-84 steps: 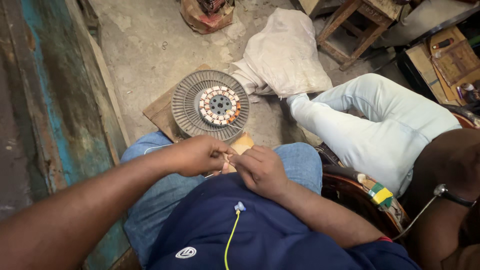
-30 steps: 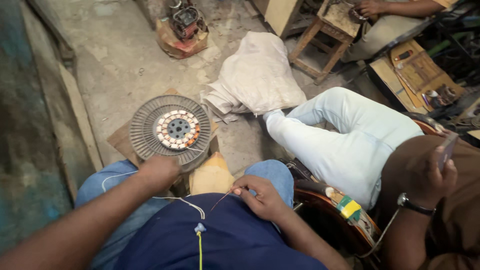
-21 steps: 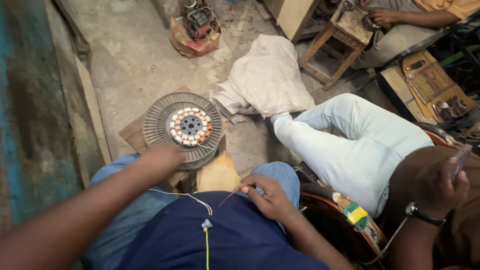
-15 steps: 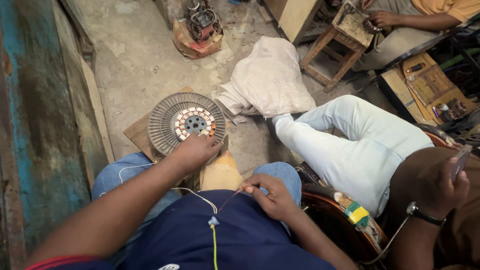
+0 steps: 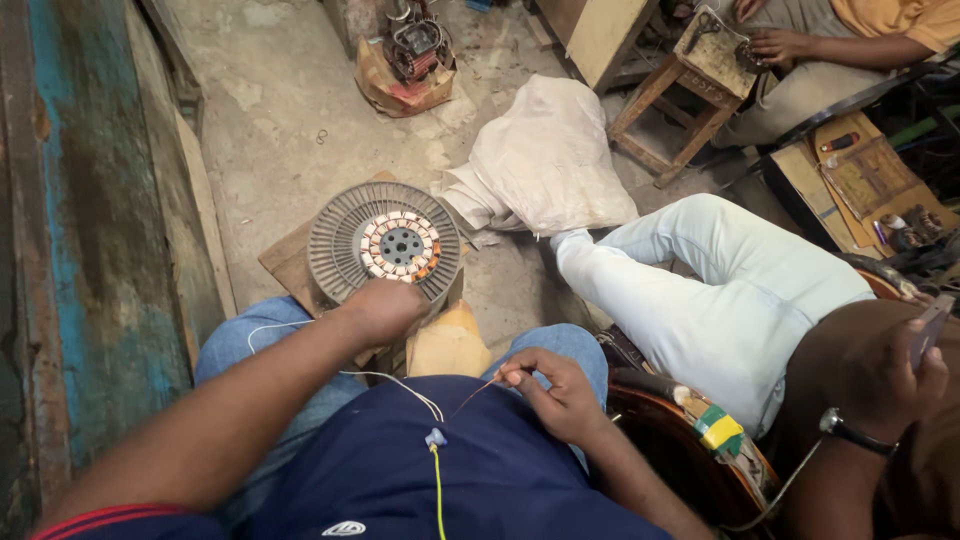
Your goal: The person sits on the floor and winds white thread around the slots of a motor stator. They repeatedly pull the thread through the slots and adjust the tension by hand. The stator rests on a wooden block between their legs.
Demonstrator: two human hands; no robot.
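Observation:
A round grey motor stator (image 5: pixel 384 244) with a ring of copper-wound coils lies flat on a wooden board (image 5: pixel 290 262) on the floor in front of my knees. My left hand (image 5: pixel 382 309) is closed in a fist at the stator's near rim, touching it. My right hand (image 5: pixel 552 387) rests on my right knee and pinches a thin copper wire (image 5: pixel 475 393) between thumb and fingers. The wire runs left across my lap toward the left hand.
A person in light trousers (image 5: pixel 720 290) sits close on my right holding a phone (image 5: pixel 930 325). A white sack (image 5: pixel 545 160), a wooden stool (image 5: pixel 690 95), a small motor on a bag (image 5: pixel 410 55) and a blue painted wall (image 5: pixel 90 240) surround me. Another person sits at the top right.
My left hand left my lap and reached forward to the stator's near rim. My right hand stayed on the knee with the wire, which now stretches between the hands.

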